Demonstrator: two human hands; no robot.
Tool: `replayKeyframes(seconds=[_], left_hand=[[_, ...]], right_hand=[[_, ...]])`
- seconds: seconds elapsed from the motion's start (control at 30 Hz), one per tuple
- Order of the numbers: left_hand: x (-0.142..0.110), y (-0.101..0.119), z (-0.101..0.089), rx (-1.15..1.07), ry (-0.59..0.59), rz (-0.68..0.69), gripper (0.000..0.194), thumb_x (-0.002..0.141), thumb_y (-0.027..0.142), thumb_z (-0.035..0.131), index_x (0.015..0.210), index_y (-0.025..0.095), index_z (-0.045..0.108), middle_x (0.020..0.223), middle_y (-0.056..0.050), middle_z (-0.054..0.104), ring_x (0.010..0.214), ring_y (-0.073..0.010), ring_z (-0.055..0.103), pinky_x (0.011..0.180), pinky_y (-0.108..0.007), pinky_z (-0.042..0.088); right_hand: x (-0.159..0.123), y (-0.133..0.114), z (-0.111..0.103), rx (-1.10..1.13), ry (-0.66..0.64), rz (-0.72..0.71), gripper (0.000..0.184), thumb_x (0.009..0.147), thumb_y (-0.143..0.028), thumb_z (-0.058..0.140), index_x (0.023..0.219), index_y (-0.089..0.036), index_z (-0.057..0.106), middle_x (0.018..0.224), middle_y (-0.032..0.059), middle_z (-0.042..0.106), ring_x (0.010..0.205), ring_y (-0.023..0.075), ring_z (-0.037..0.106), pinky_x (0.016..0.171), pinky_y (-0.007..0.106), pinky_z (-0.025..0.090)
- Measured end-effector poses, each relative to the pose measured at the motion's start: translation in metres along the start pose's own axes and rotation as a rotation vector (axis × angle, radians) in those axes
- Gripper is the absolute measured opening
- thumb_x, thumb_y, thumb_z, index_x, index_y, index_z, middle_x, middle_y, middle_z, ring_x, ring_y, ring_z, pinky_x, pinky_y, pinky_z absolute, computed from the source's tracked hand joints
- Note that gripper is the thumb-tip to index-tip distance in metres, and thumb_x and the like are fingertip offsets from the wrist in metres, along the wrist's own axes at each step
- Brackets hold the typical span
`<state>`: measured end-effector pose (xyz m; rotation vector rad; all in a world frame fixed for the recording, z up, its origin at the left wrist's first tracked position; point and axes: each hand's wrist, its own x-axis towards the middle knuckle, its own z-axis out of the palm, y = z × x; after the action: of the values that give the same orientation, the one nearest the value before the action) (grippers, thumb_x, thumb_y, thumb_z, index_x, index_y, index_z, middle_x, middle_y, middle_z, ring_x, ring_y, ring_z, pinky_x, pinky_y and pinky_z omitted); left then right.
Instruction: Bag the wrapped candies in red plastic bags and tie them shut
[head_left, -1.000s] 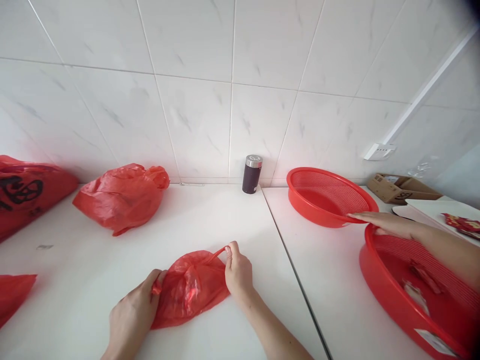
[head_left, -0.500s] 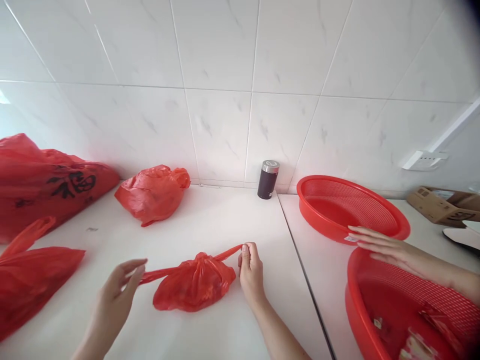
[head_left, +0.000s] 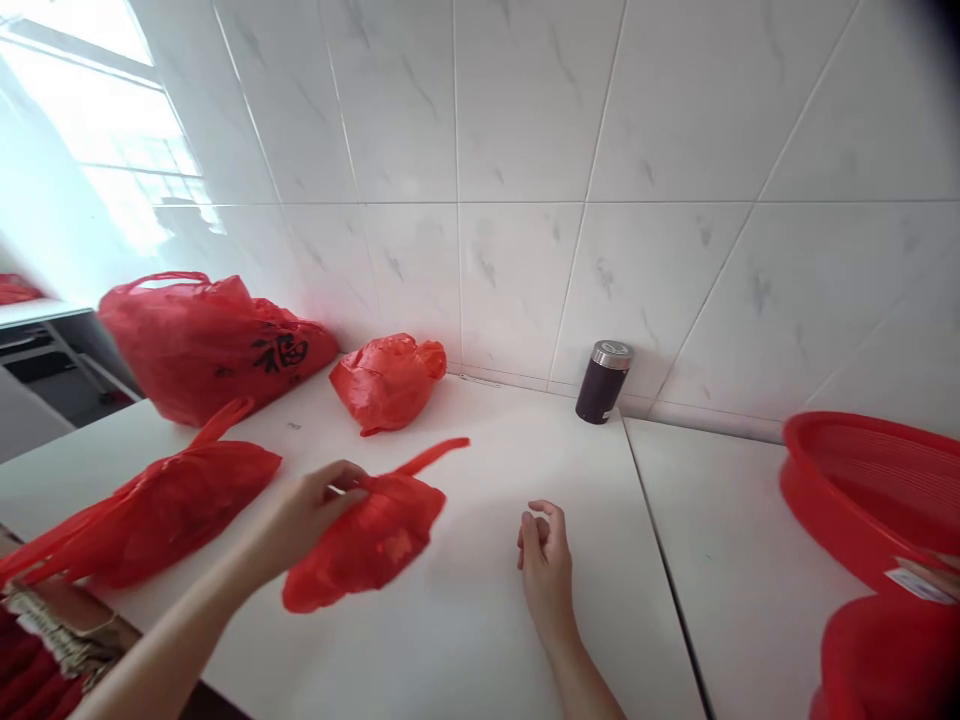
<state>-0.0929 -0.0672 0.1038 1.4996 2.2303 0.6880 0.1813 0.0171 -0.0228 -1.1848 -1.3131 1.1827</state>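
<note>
My left hand is closed on the gathered neck of a small red plastic bag. The bag hangs tilted over the white table, and one loose handle sticks out to the right. Its contents are hidden by the plastic. To the right of the bag, my right hand is over the table with nothing in it, its fingers loosely curled and a gap between thumb and forefinger.
Several red bags line the left, including a large one with black lettering and a long one beside another person's arm. A dark tumbler stands by the tiled wall. Red baskets are at the right, with part of a hand there.
My right hand has let go of the bag's handle. My left hand has lifted the bag and tilted it. The view has swung left.
</note>
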Motion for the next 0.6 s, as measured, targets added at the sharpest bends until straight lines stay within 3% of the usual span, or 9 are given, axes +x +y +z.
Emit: replayKeyframes(seconds=[0.13, 0.27, 0.33, 0.4, 0.47, 0.53, 0.6], left_hand=[[-0.002, -0.047, -0.058, 0.181, 0.188, -0.176, 0.029, 0.082, 0.044, 0.053, 0.102, 0.026, 0.064, 0.101, 0.0, 0.07, 0.092, -0.0247, 0.063, 0.081, -0.032, 0.044], [-0.002, -0.059, -0.083, 0.357, 0.37, -0.214, 0.033, 0.089, 0.046, 0.042, 0.107, 0.026, 0.062, 0.116, -0.005, 0.063, 0.1, -0.0302, 0.058, 0.088, -0.043, 0.04], [0.008, -0.046, -0.08, 0.329, 0.362, -0.166, 0.035, 0.089, 0.049, 0.044, 0.108, 0.025, 0.061, 0.116, -0.006, 0.063, 0.097, -0.0288, 0.059, 0.088, -0.042, 0.041], [0.028, -0.025, -0.07, 0.258, 0.277, -0.093, 0.039, 0.086, 0.052, 0.05, 0.11, 0.024, 0.061, 0.112, -0.006, 0.065, 0.096, -0.0278, 0.059, 0.089, -0.043, 0.041], [0.054, -0.003, -0.055, 0.19, 0.224, -0.01, 0.052, 0.085, 0.056, 0.052, 0.123, 0.021, 0.056, 0.121, -0.009, 0.061, 0.106, -0.0298, 0.056, 0.095, -0.045, 0.037], [0.082, 0.013, -0.039, 0.091, 0.246, 0.021, 0.074, 0.086, 0.06, 0.05, 0.143, 0.016, 0.035, 0.141, -0.017, 0.045, 0.123, -0.0346, 0.044, 0.101, -0.048, 0.033], [0.109, 0.018, -0.025, -0.05, 0.287, -0.024, 0.081, 0.089, 0.058, 0.048, 0.15, 0.015, 0.016, 0.151, -0.022, 0.028, 0.128, -0.035, 0.04, 0.099, -0.048, 0.038]], right_hand=[[0.0, 0.003, 0.002, -0.017, -0.009, 0.009, 0.033, 0.092, -0.054, 0.043, 0.107, -0.024, 0.045, 0.065, -0.0053, 0.045, 0.053, 0.0126, 0.04, 0.047, 0.023, 0.037], [0.0, 0.004, 0.002, -0.061, -0.013, 0.003, 0.031, 0.092, -0.052, 0.042, 0.106, -0.024, 0.044, 0.065, -0.0054, 0.043, 0.053, 0.0128, 0.04, 0.048, 0.023, 0.036], [0.001, 0.005, 0.003, -0.09, -0.009, -0.015, 0.03, 0.093, -0.051, 0.041, 0.106, -0.024, 0.044, 0.064, -0.0056, 0.041, 0.052, 0.0129, 0.04, 0.048, 0.024, 0.036], [0.001, 0.005, 0.003, -0.106, -0.011, -0.027, 0.03, 0.093, -0.05, 0.041, 0.106, -0.023, 0.044, 0.064, -0.0057, 0.04, 0.053, 0.0131, 0.039, 0.049, 0.024, 0.036], [0.001, 0.005, 0.003, -0.111, -0.019, -0.028, 0.029, 0.093, -0.049, 0.04, 0.105, -0.024, 0.044, 0.064, -0.006, 0.038, 0.053, 0.0131, 0.039, 0.049, 0.024, 0.035], [0.001, 0.006, 0.003, -0.115, -0.027, -0.024, 0.028, 0.093, -0.049, 0.04, 0.105, -0.024, 0.044, 0.064, -0.0062, 0.038, 0.053, 0.0129, 0.038, 0.049, 0.023, 0.035], [0.001, 0.008, 0.004, -0.117, -0.029, -0.03, 0.027, 0.093, -0.049, 0.039, 0.104, -0.024, 0.044, 0.064, -0.0062, 0.037, 0.053, 0.0127, 0.037, 0.048, 0.023, 0.034]])
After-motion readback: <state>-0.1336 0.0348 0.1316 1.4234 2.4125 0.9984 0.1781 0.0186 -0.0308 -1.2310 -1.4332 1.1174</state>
